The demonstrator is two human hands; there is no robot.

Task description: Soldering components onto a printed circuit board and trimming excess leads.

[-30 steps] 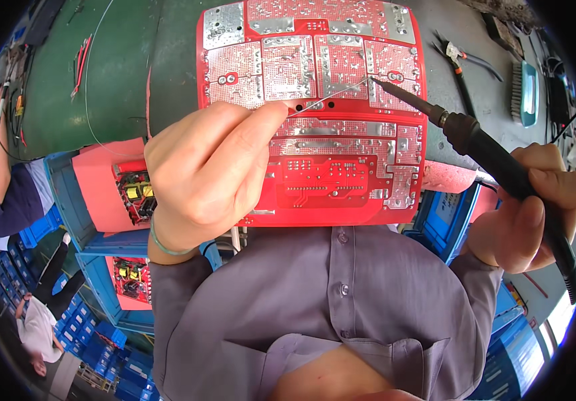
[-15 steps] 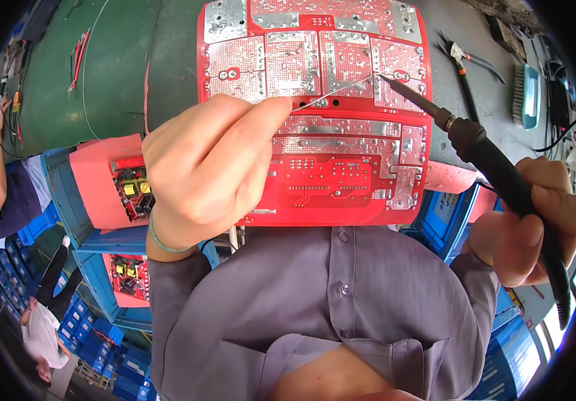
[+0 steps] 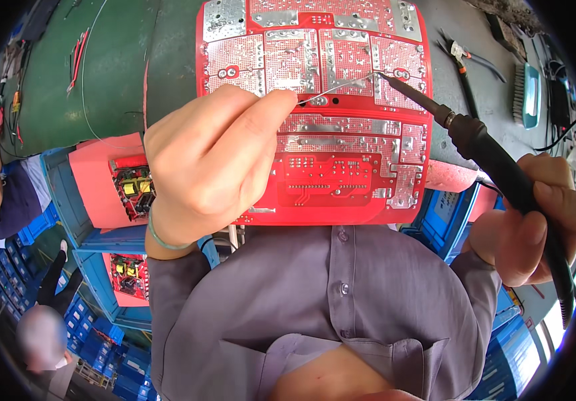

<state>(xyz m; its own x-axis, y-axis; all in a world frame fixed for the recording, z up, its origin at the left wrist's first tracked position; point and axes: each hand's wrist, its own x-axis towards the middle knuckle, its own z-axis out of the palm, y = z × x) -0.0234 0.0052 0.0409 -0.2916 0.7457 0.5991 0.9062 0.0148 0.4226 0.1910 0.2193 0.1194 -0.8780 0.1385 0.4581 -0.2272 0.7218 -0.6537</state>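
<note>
reading from the middle of the red rectangular circuit board with silvery metal patches (image 3: 361, 110), the wearer's grey cloth shirt with a button front (image 3: 254, 294) is nearest, at six o'clock, just beside the board's lower edge. at four o'clock the right hand (image 3: 535, 224) is closed around the black pen-shaped soldering iron (image 3: 485, 150), which slants up toward ten o'clock. at eight o'clock the left hand (image 3: 211, 157) pinches the thin silvery metal wire (image 3: 338, 88), thumb and forefinger together on it, the hand over the board's left part. the wire runs toward two o'clock, where its end and the iron's tip come together above the upper right part of the board; whether they touch, i cannot tell.

around eight to nine o'clock stand blue plastic crates (image 3: 61, 190), with pink foam sheets (image 3: 88, 175) and smaller red boards with yellow parts (image 3: 131, 190) inside. farther off on the green flat bench (image 3: 117, 67), dark-handled metal pliers with orange bands (image 3: 466, 88) lie between two and three, a teal-backed bristle brush (image 3: 530, 100) at three, and slim red strips (image 3: 78, 61) between nine and ten. farthest, between eight and nine, is a co-worker's dark blue sleeve (image 3: 7, 208).
</note>
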